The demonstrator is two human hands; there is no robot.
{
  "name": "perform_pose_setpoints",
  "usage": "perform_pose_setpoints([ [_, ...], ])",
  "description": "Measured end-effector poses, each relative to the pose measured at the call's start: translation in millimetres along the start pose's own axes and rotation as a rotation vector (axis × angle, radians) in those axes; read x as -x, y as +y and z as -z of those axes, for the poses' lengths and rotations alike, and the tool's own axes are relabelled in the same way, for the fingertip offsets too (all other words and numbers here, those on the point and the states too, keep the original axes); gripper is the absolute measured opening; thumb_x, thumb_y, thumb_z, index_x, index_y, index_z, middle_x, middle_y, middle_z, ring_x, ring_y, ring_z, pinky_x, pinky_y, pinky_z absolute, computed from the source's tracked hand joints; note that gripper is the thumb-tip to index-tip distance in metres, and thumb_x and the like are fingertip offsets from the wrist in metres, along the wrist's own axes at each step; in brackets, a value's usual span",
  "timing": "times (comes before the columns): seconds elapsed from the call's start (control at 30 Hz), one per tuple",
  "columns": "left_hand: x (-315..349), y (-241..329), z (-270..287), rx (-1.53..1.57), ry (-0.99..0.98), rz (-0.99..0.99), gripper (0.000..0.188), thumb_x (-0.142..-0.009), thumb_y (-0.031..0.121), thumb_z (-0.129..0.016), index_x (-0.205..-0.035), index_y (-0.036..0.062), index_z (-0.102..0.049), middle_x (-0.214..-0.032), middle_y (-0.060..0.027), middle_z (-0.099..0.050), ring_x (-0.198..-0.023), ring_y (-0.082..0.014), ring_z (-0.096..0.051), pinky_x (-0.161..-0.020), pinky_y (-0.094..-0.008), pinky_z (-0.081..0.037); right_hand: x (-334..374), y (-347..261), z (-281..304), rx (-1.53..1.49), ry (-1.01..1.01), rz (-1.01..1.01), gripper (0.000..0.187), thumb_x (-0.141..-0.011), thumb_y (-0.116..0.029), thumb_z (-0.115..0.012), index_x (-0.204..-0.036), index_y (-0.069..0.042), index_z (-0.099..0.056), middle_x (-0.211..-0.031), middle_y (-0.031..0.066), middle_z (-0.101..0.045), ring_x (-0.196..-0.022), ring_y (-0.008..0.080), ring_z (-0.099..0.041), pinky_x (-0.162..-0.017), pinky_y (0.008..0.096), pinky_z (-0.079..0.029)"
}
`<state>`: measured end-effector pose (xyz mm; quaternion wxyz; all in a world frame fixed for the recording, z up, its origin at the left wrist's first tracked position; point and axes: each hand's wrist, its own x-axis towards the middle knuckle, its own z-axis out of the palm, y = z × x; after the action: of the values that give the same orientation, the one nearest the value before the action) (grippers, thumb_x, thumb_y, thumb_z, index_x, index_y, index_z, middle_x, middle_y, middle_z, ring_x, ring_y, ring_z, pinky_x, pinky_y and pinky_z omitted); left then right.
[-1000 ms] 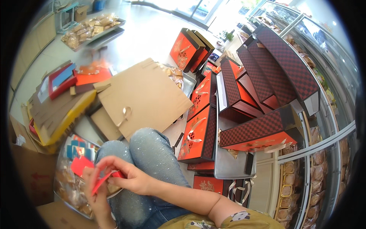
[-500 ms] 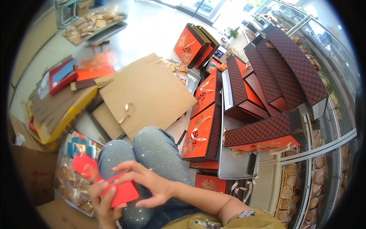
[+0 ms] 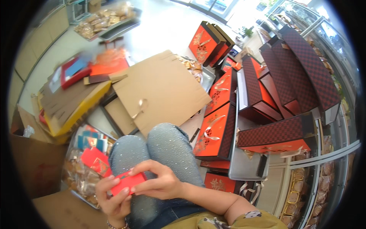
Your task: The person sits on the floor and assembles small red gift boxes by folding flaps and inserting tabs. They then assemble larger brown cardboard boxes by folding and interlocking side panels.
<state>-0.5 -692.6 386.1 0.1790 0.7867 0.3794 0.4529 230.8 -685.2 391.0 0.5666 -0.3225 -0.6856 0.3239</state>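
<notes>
Above my lap, both hands hold a small red paper box (image 3: 129,183), seen at a slant so that its narrow side shows. My left hand (image 3: 113,197) grips its left end between thumb and fingers. At the other end, my right hand (image 3: 159,180) has its thumb on the near edge and its fingertips on the top. Just left of my knees, a red card piece with gold print (image 3: 96,162) lies on a metal tray (image 3: 84,200) full of clear-wrapped baked goods. Teal and red packets (image 3: 91,142) lie beyond it on the same tray.
A large flat cardboard sheet (image 3: 160,91) with a ribbon loop lies ahead of my knees. Orange gift boxes (image 3: 214,131) and dark checkered boxes (image 3: 278,131) stand to the right, some on a metal tray (image 3: 249,168). A brown carton (image 3: 38,164) stands at left.
My right hand's fingers have closed onto the red box, where they were spread over it before. The box has tilted and shows its side. The whole view has shifted slightly.
</notes>
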Motion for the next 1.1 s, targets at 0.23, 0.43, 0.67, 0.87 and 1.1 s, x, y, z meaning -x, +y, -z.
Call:
perform_pose_setpoints([
  [0.23,11,-18,17,-0.37,-0.071,-0.266,0.035,-0.102,0.051,-0.07,-0.122,0.0232,-0.077,-0.125,-0.0075,-0.073,-0.117,-0.0326,-0.067,-0.097,-0.0419,-0.059,-2,-1,21,0.047,-0.159,0.046,0.03,-0.086,-0.011,-0.084,-0.116,-0.013,-0.083,-0.139,0.021,-0.068,-0.121,0.0392,-0.069,-0.103,0.0499,-0.058],
  [0.43,10,-24,18,-0.355,-0.089,-0.28,0.036,-0.101,0.052,-0.072,-0.122,0.0231,-0.077,-0.126,-0.0087,-0.075,-0.115,-0.0319,-0.068,-0.093,-0.04,-0.06,-9,-2,29,0.107,-0.22,0.058,0.037,-0.085,-0.018,-0.085,-0.121,-0.015,-0.081,-0.14,0.0207,-0.068,-0.117,0.0378,-0.072,-0.097,0.0459,-0.062],
  [0.67,5,-25,24,-0.406,-0.149,-0.312,0.032,-0.098,0.049,-0.075,-0.117,0.0237,-0.079,-0.127,-0.008,-0.075,-0.116,-0.0312,-0.068,-0.093,-0.0417,-0.059,-11,5,36,0.292,-0.293,0.241,0.037,-0.086,-0.015,-0.082,-0.123,-0.018,-0.079,-0.143,0.021,-0.068,-0.109,0.0336,-0.076,-0.08,0.0391,-0.067],
  [0.87,-26,-23,11,-0.026,-0.156,0.015,0.034,-0.104,0.041,-0.073,-0.124,0.0126,-0.074,-0.134,-0.0192,-0.065,-0.13,-0.0361,-0.06,-0.105,-0.044,-0.052,-18,7,41,0.38,-0.38,0.038,0.042,-0.094,-0.011,-0.078,-0.136,-0.014,-0.073,-0.14,0.0188,-0.069,-0.108,0.0303,-0.077,-0.08,0.0357,-0.067],
  [1.1,-110,74,-4,1.519,-0.049,0.531,0.035,-0.111,0.042,-0.062,-0.126,0.0108,-0.057,-0.099,-0.0173,-0.066,-0.092,-0.0317,-0.062,-0.082,-0.04,-0.053,-81,95,123,-0.535,0.443,-0.787,0.058,-0.104,-0.015,-0.071,-0.154,0.002,-0.047,-0.137,0.0142,-0.068,-0.121,0.0255,-0.071,-0.106,0.0394,-0.061],
])
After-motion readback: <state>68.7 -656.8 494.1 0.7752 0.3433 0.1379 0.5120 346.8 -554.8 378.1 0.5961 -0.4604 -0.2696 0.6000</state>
